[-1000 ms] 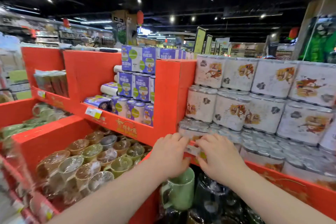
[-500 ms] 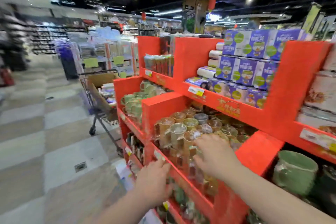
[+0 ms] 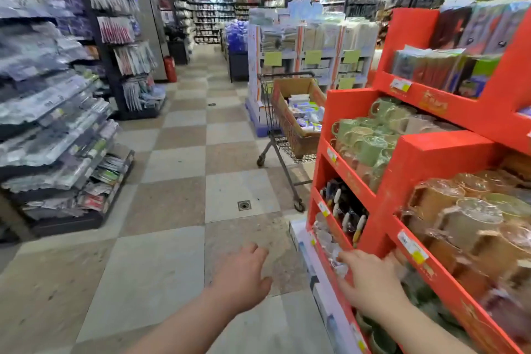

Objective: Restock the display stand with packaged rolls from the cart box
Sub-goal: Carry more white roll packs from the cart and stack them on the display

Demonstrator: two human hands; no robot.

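Note:
A red tiered display stand [image 3: 425, 152] fills the right side, stocked with wrapped green and brown mugs. Beyond its far end stands a metal shopping cart [image 3: 283, 138] with an open cardboard box [image 3: 296, 92] of white and blue packages inside. My left hand [image 3: 244, 276] hangs over the aisle floor with relaxed fingers and holds nothing. My right hand [image 3: 370, 279] is spread in front of the stand's lower shelf edge, also holding nothing. The packaged rolls on the stand are out of view.
Dark shelving [image 3: 57, 112] with hanging packets lines the left of the checkered aisle. A white stand [image 3: 310, 46] with yellow tags sits behind the cart. A floor drain [image 3: 244, 205] lies mid-aisle. A red fire extinguisher [image 3: 170, 68] stands by a pillar.
My view has swung left from the stand's roll shelves to the aisle and cart. Both hands have come off the shelf edge and dropped low, holding nothing.

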